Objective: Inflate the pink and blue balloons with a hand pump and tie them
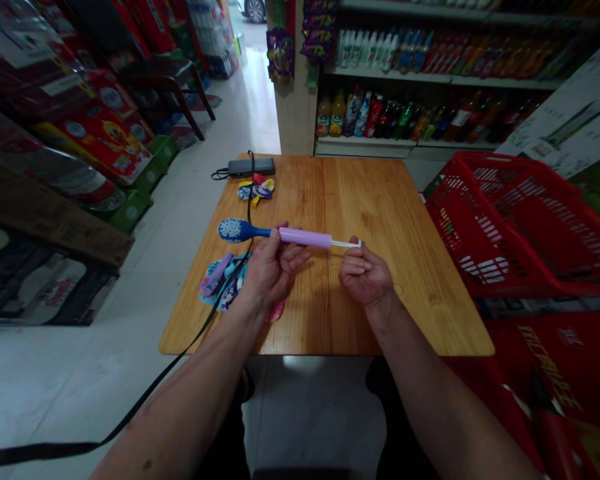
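Your left hand (275, 263) holds the purple pump (306, 237) where the blue balloon (236, 230) meets its left end, above the table (375, 193); your right hand (366, 275) pinches the white plunger (344, 244). Hold that joint snug, stroking straight.

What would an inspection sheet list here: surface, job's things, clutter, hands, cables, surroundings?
Surface: light-brown wooden table, rounded corners.
Job's things: blue, white-patterned rubber balloon, partly filled; glossy lilac plastic tube; thin white rod protruding from the tube.
Clutter: flat multicoloured balloon pile; smaller blue-yellow-red balloon cluster; dark-grey oblong box.
Hands: left hand holds the tube's balloon end; right hand grips the rod's far end.
Cables: long black flat strap crosses the table's left side.
Surroundings: red plastic basket on the right; pale bottle-filled shelves behind.
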The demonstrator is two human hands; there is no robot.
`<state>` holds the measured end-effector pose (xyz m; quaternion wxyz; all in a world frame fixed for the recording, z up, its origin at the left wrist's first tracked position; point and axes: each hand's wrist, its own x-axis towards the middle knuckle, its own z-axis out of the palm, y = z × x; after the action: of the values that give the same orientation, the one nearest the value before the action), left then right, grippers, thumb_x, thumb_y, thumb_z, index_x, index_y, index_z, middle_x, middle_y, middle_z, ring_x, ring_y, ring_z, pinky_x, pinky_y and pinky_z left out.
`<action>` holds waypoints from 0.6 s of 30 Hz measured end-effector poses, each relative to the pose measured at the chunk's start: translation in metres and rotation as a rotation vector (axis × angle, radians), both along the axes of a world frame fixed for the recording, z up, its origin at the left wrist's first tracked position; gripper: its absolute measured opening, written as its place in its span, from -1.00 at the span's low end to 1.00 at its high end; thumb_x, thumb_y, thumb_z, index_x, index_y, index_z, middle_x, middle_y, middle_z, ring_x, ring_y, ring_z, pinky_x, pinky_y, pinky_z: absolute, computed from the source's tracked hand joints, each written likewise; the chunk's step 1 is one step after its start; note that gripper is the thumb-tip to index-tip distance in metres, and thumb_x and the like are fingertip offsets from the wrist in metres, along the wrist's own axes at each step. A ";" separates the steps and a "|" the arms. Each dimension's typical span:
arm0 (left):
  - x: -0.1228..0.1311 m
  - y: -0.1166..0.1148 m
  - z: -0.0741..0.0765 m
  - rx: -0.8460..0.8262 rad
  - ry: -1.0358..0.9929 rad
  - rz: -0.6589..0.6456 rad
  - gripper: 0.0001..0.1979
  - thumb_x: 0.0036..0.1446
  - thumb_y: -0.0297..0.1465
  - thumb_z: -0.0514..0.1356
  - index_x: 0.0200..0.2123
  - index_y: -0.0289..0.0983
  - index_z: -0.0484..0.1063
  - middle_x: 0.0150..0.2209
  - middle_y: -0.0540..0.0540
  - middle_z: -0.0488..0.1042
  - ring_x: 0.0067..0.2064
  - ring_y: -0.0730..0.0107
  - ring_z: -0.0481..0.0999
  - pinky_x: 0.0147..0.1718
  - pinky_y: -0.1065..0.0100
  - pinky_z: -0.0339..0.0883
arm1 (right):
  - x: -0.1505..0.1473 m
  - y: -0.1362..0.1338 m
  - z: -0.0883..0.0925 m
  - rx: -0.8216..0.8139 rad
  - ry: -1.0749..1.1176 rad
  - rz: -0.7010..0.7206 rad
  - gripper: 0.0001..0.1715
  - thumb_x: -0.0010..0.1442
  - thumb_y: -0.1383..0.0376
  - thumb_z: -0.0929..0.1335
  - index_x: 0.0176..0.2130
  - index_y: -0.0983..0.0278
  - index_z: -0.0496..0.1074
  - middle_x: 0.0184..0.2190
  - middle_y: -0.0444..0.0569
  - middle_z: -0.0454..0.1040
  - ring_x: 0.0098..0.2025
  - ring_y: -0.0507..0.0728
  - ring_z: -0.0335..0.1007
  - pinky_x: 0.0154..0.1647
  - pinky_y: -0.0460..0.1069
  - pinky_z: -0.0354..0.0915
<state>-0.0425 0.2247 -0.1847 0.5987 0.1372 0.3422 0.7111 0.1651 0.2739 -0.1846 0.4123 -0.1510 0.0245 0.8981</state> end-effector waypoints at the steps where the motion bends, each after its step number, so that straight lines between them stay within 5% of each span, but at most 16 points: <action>1: 0.005 -0.001 -0.001 -0.004 -0.002 -0.020 -0.69 0.31 -0.22 0.23 0.06 -0.21 0.45 -0.02 -0.17 0.57 -0.08 0.23 0.64 -0.06 0.10 0.54 | -0.005 -0.004 -0.002 -0.004 -0.013 0.044 -0.69 0.49 0.41 0.15 -0.15 0.31 0.44 -0.52 -0.23 0.40 -0.68 -0.17 0.16 -0.63 -0.25 0.19; 10: 0.026 -0.012 -0.002 -0.013 -0.010 -0.059 -0.63 0.30 -0.22 0.25 0.13 -0.18 0.42 -0.12 -0.15 0.56 -0.07 0.13 0.64 -0.13 0.14 0.57 | -0.010 -0.007 -0.012 -0.042 0.082 0.053 -0.63 0.53 0.35 0.08 -0.05 0.31 0.41 -0.41 -0.17 0.52 -0.60 -0.16 0.31 -0.54 -0.25 0.32; 18: -0.001 -0.005 0.001 -0.022 -0.020 0.028 -0.70 0.33 -0.23 0.21 0.05 -0.22 0.46 -0.19 -0.12 0.58 -0.10 0.23 0.65 -0.03 0.16 0.53 | 0.012 0.010 -0.003 -0.042 0.095 -0.044 -0.65 0.51 0.36 0.11 -0.05 0.31 0.42 -0.51 -0.24 0.45 -0.66 -0.17 0.25 -0.62 -0.28 0.23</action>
<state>-0.0440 0.2201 -0.1835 0.5935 0.1185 0.3459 0.7170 0.1773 0.2838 -0.1871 0.4273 -0.1161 0.0661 0.8942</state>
